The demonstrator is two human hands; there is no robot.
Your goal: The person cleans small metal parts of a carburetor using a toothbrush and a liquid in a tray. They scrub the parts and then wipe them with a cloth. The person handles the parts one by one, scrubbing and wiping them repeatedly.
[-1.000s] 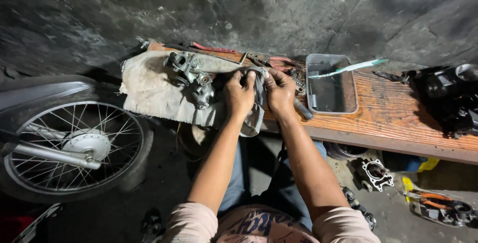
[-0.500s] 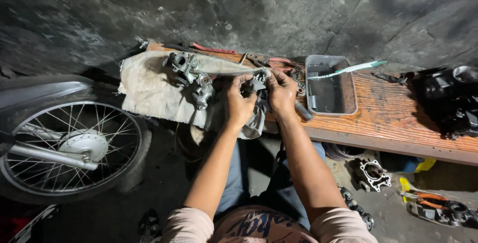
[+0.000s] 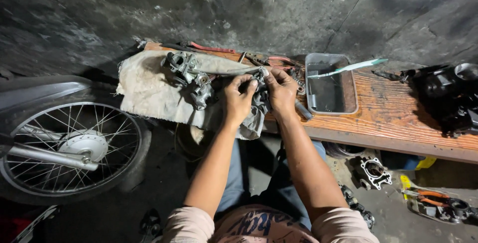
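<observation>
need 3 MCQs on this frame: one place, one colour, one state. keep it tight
1. Where is the toothbrush?
A. on the floor
B. across the grey tray
C. in the left hand

2. What colour are the plier handles behind the cloth?
A. red
B. blue
C. yellow

3. What are the hands doing?
A. resting flat on the bench, empty
B. one on the wheel
C. both pinching a small metal part over a grey rag

B: the brush lies over the tray's rim, on the wooden bench.
A: the handles by the wall show red.
C: the left hand and the right hand meet at the part, fingers closed on it.
</observation>
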